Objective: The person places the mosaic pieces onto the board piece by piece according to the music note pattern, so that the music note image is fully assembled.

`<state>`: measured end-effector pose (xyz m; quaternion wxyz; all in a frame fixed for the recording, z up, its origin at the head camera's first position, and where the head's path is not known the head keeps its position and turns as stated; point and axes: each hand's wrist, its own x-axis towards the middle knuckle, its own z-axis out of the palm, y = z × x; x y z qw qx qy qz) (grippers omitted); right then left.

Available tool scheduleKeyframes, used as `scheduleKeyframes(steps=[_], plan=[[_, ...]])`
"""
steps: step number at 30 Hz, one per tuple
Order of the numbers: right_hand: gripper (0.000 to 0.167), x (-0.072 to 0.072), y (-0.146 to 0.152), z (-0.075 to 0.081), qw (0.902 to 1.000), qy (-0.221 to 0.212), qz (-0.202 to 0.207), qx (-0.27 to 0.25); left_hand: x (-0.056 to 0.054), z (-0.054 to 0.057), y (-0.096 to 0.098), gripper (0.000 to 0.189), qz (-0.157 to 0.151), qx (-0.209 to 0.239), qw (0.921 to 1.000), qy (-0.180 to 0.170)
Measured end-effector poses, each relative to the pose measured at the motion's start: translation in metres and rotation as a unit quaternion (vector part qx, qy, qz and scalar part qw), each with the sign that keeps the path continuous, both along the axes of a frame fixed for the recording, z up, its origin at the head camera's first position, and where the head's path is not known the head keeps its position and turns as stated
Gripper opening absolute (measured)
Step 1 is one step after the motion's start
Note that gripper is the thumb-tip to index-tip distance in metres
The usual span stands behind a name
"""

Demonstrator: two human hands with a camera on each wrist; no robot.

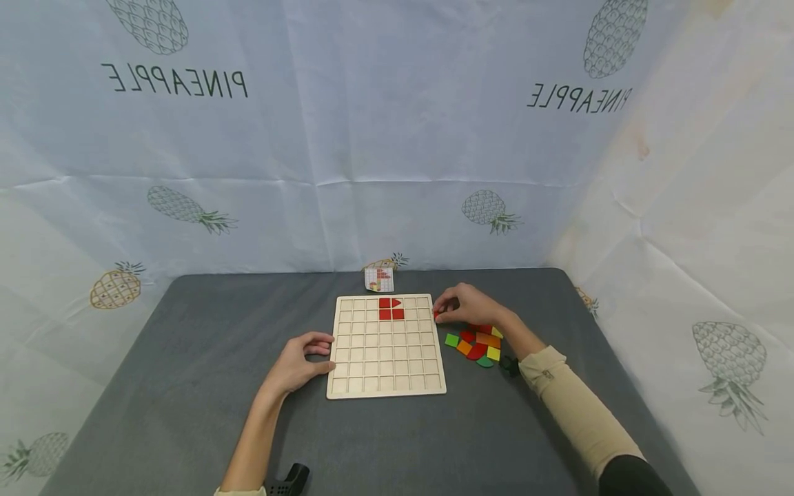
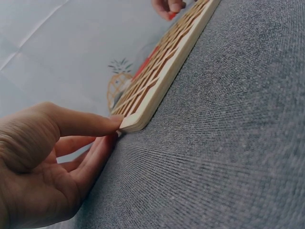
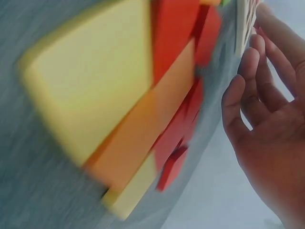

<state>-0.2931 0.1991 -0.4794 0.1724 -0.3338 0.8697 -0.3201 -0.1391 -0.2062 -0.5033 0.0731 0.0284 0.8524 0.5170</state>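
A pale wooden grid board (image 1: 372, 351) lies on the grey table, with several red pieces (image 1: 391, 308) in its far cells. My left hand (image 1: 294, 365) touches the board's left edge, thumb and fingers spaced apart along it; in the left wrist view the thumb (image 2: 90, 121) meets the board's corner (image 2: 138, 119). By the far right edge, my right hand (image 1: 468, 305) pinches a small red piece (image 1: 436, 315), largely hidden by the fingers. Loose coloured pieces, among them a green square (image 1: 451, 339), an orange one and a yellow one (image 3: 95, 81), lie below that hand.
Behind the board stands a small printed card (image 1: 379, 280) with a coloured pattern. A dark object (image 1: 510, 365) sits beside the loose pieces, under the right forearm. White pineapple-print cloth (image 1: 397, 138) hangs around the table. A black device (image 1: 291, 480) is at the left forearm.
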Motion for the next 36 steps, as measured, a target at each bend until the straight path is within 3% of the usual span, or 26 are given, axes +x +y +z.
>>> scheduleKeyframes(steps=[6,16,36], plan=[[0.023,0.000,-0.025,0.003,0.9998,0.015,0.011,-0.009,0.000,0.000,0.000,0.052,0.002,0.000,1.0000,-0.001],[0.017,-0.002,-0.057,0.001,0.9990,0.039,0.002,0.020,-0.001,0.000,0.000,0.053,-0.001,0.003,1.0000,-0.001],[0.017,0.003,-0.072,0.001,0.9990,0.038,-0.014,0.021,0.000,-0.001,0.000,0.052,0.005,-0.008,1.0000,-0.001]])
